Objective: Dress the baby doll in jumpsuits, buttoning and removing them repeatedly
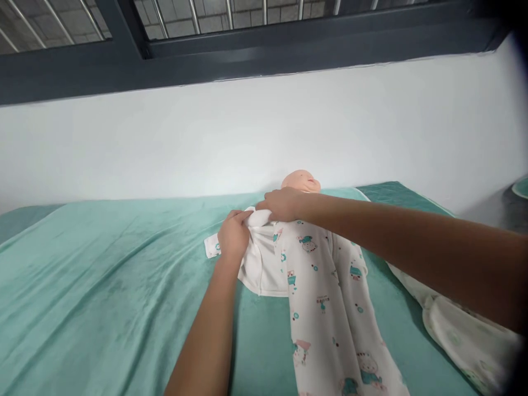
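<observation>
A baby doll (300, 180) lies on its back at the far side of the green sheet, its head close to the wall. White baby clothes (315, 286) with a cartoon print cover its body and stretch toward me. The left part of the top is spread out, its plain white inner side showing, and a printed sleeve end (212, 246) sticks out at the left. My left hand (234, 234) pinches the white cloth near that sleeve. My right hand (284, 204) reaches across below the doll's head, its fingers closed on the bunched white cloth.
The green sheet (103, 275) has long wrinkles on the left. A pale printed cloth (466, 335) lies at the lower right. Behind the sheet rises a white wall (165, 143), topped by a dark window frame (268, 58) with metal bars beyond.
</observation>
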`<state>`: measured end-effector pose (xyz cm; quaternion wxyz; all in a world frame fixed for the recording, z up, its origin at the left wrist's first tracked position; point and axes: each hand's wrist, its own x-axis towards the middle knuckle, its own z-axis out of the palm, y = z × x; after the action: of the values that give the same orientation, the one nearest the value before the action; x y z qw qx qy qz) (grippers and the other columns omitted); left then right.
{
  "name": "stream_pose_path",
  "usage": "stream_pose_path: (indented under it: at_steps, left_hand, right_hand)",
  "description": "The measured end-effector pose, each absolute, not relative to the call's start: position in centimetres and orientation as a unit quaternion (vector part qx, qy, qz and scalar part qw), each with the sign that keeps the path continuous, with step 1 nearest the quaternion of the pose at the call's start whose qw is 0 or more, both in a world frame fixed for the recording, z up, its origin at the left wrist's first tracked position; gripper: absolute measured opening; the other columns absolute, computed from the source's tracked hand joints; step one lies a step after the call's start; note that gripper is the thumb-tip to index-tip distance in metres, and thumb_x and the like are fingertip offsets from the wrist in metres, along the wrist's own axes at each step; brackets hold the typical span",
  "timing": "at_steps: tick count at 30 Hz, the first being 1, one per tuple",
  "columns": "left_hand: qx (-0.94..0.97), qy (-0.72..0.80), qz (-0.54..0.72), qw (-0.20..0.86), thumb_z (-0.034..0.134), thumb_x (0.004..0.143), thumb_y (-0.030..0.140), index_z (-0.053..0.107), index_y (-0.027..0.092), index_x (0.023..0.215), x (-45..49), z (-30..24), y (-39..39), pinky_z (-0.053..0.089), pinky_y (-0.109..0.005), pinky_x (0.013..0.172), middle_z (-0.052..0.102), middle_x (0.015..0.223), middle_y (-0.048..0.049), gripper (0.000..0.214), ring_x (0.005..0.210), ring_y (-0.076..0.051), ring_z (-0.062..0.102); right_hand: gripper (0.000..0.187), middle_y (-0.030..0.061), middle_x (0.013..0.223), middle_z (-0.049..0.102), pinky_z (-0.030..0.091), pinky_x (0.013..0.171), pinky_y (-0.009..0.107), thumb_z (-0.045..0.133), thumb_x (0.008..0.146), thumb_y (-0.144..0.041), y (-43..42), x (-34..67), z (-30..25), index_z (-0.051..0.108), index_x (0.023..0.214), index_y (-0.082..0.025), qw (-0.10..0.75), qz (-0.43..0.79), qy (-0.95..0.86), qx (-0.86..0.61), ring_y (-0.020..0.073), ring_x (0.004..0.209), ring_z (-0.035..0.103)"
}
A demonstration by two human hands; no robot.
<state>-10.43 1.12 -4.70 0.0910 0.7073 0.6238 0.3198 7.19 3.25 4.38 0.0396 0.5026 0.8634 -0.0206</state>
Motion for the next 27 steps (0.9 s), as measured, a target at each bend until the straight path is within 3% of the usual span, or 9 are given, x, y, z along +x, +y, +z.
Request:
stream_pose_path:
  at_steps: [7, 13, 18, 22, 27]
  left_hand:
    - [0.725, 0.643, 0.227, 0.096, 0.041, 0.081, 0.006, 0.066, 0.038, 0.121, -10.7, -4.7, 0.8, 0.044, -0.029, 0.074, 0.068, 0.120, 0.0007, 0.057, 0.100, -0.020, 0.064]
    - [0.753, 0.640, 0.130, 0.073, 0.041, 0.083, 0.010, 0.064, 0.029, 0.102, -11.3, -3.9, 0.4, 0.040, -0.030, 0.066, 0.068, 0.100, -0.0044, 0.035, 0.092, -0.022, 0.064]
    - [0.750, 0.652, 0.106, 0.031, 0.049, 0.084, 0.017, 0.055, 0.024, 0.106, -10.8, -3.3, 0.2, 0.044, -0.035, 0.075, 0.065, 0.108, -0.0077, 0.024, 0.101, -0.027, 0.062]
    - [0.766, 0.627, 0.141, -0.005, 0.059, 0.085, 0.031, 0.052, 0.024, 0.110, -9.4, -3.3, 0.0, 0.044, -0.041, 0.086, 0.064, 0.115, -0.0082, 0.027, 0.110, -0.029, 0.058]
    - [0.783, 0.603, 0.150, -0.027, 0.057, 0.089, 0.039, 0.052, 0.025, 0.114, -9.0, -4.0, 0.3, 0.046, -0.039, 0.086, 0.064, 0.117, -0.0074, 0.030, 0.111, -0.028, 0.058]
  right_hand:
    - [0.035, 0.0057, 0.107, 0.065, 0.040, 0.067, 0.033, 0.055, 0.087, -0.030, 3.0, 9.7, 5.8, 0.064, 0.121, -0.033, 0.090, -0.011, 0.864, 0.496, 0.0237, 0.086, 0.062]
    - [0.040, 0.0068, 0.109, 0.062, 0.039, 0.066, 0.032, 0.050, 0.088, -0.032, 2.8, 10.9, 5.9, 0.059, 0.128, -0.035, 0.068, -0.006, 0.867, 0.494, 0.0254, 0.090, 0.062]
    - [0.041, 0.0065, 0.114, 0.061, 0.041, 0.070, 0.033, 0.051, 0.088, -0.035, 2.8, 10.8, 4.9, 0.056, 0.129, -0.035, 0.034, -0.008, 0.871, 0.490, 0.0263, 0.097, 0.062]
    - [0.036, 0.0061, 0.112, 0.064, 0.042, 0.069, 0.031, 0.053, 0.087, -0.033, 2.5, 9.2, 4.2, 0.059, 0.123, -0.031, 0.043, -0.048, 0.870, 0.488, 0.0244, 0.093, 0.064]
    - [0.032, 0.0090, 0.113, 0.066, 0.045, 0.074, 0.034, 0.055, 0.086, -0.031, 2.2, 6.9, 3.4, 0.060, 0.116, -0.025, 0.051, -0.046, 0.876, 0.477, 0.0275, 0.098, 0.064]
